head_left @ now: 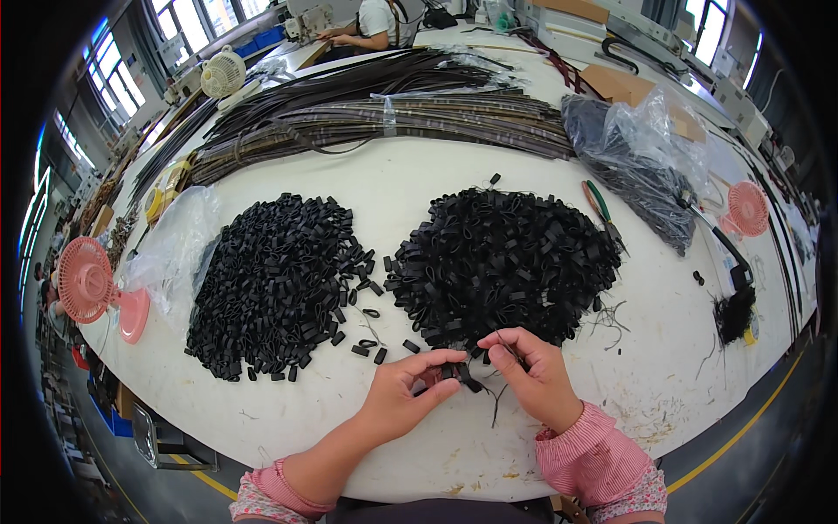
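My left hand [403,395] is closed around a few small black strap loops [464,374], which stick out between its thumb and fingers. Close beside it, my right hand [539,377] pinches a thin dark thing that the fingers mostly hide. Dark threads [497,407] dangle between the two hands. Just beyond them lies a large heap of black loops [506,262], some with loose threads. A second heap of black loops [275,288] spreads to the left. Several stray loops [380,355] lie between the heaps.
Cutters with red and green handles [597,201] rest by the right heap. Long dark strips [393,118] cross the table's far side. Also there are a plastic-wrapped bundle [633,166], a clear bag [179,240], pink fans [87,275] and a black brush-like tuft [733,313]. A person [375,26] sits beyond.
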### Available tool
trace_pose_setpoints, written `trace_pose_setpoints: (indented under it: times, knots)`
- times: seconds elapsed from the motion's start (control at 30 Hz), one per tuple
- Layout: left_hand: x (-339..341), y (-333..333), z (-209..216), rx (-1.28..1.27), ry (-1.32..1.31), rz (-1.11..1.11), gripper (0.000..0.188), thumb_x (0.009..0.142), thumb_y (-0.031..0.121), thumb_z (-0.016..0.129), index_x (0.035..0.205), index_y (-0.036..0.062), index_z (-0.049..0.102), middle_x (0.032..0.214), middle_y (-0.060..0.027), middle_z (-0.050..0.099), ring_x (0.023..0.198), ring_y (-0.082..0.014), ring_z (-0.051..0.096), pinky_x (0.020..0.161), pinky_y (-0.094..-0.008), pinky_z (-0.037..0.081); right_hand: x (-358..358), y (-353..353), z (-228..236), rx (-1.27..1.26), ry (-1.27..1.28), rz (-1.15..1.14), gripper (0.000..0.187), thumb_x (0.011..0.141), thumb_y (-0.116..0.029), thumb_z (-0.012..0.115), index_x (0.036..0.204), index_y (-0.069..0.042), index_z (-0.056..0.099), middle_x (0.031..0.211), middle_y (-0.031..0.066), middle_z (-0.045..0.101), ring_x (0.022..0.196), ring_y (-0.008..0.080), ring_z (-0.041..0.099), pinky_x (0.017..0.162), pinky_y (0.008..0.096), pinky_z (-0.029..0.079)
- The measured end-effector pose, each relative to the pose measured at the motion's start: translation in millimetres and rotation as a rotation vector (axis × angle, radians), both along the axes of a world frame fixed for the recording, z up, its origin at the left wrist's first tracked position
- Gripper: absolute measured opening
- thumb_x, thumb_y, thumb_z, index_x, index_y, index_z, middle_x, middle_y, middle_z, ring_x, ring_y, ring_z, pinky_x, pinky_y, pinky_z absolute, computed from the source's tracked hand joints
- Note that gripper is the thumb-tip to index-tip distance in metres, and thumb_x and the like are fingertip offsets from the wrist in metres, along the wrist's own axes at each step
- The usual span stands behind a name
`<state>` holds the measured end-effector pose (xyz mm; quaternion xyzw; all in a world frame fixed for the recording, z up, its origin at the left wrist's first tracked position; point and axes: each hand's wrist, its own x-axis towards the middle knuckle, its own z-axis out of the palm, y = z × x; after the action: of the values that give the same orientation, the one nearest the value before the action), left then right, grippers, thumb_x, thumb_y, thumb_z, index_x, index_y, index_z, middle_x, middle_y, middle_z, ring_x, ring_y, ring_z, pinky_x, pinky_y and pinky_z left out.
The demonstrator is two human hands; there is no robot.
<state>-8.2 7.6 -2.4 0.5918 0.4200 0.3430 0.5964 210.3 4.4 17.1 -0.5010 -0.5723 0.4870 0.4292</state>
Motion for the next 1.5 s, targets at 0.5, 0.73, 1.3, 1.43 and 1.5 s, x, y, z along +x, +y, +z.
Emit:
trace_pose_setpoints:
  times: [0.5, 0.73, 1.3, 1.43, 1.5]
  knots:
    - [1, -5, 2, -0.153, -0.252, -0.055, 0.034, 0.093, -0.007, 0.058, 0.126, -0.0026, 0.052, 0.121, -0.0123, 0.063, 0.109, -0.0165, 0.064, 0.092, -0.0274, 0.052, -1, -4, 5, -0.149, -0.029, 0.293, 0.028, 0.090, -0.017, 0.072, 0.113, -0.004, 0.066, 0.086, 0.0010, 0.069, 0.077, 0.0058, 0.062, 0.068, 0.0233, 0.048]
    - [7, -4, 8, -0.080, -0.027, -0.017, 0.031, 0.093, -0.006, 0.059, 0.122, -0.0025, 0.051, 0.110, -0.0118, 0.068, 0.100, -0.0169, 0.068, 0.090, -0.0275, 0.052, 1, 0, -10, 0.272, -0.365, 0.017, 0.015, 0.082, -0.007, 0.070, 0.095, -0.005, 0.064, 0.073, 0.0089, 0.068, 0.062, 0.0197, 0.067, 0.058, 0.0279, 0.050]
    - [1, 2, 12, -0.465, -0.336, -0.204, 0.055, 0.097, 0.007, 0.060, 0.149, 0.0059, 0.041, 0.106, -0.0083, 0.068, 0.089, -0.0103, 0.062, 0.085, -0.0258, 0.051, -1, 6, 11, 0.300, -0.550, -0.115, 0.025, 0.086, -0.019, 0.070, 0.107, -0.007, 0.065, 0.078, 0.0063, 0.070, 0.063, 0.0222, 0.067, 0.058, 0.0319, 0.051]
    - [1, 1, 17, -0.302, -0.324, -0.118, 0.054, 0.098, 0.006, 0.057, 0.150, 0.0071, 0.040, 0.106, -0.0077, 0.068, 0.090, -0.0097, 0.062, 0.086, -0.0267, 0.052, 7, 5, 18, 0.381, -0.470, -0.092, 0.026, 0.088, -0.025, 0.070, 0.108, -0.009, 0.067, 0.078, 0.0052, 0.069, 0.064, 0.0212, 0.066, 0.059, 0.0327, 0.049]
    - [1, 2, 14, -0.284, -0.320, -0.107, 0.054, 0.098, 0.005, 0.057, 0.150, 0.0072, 0.040, 0.105, -0.0065, 0.067, 0.089, -0.0088, 0.061, 0.084, -0.0259, 0.052, 12, 3, 22, 0.403, -0.488, 0.015, 0.025, 0.086, -0.023, 0.072, 0.107, -0.008, 0.069, 0.078, 0.0061, 0.070, 0.064, 0.0212, 0.066, 0.061, 0.0314, 0.050]
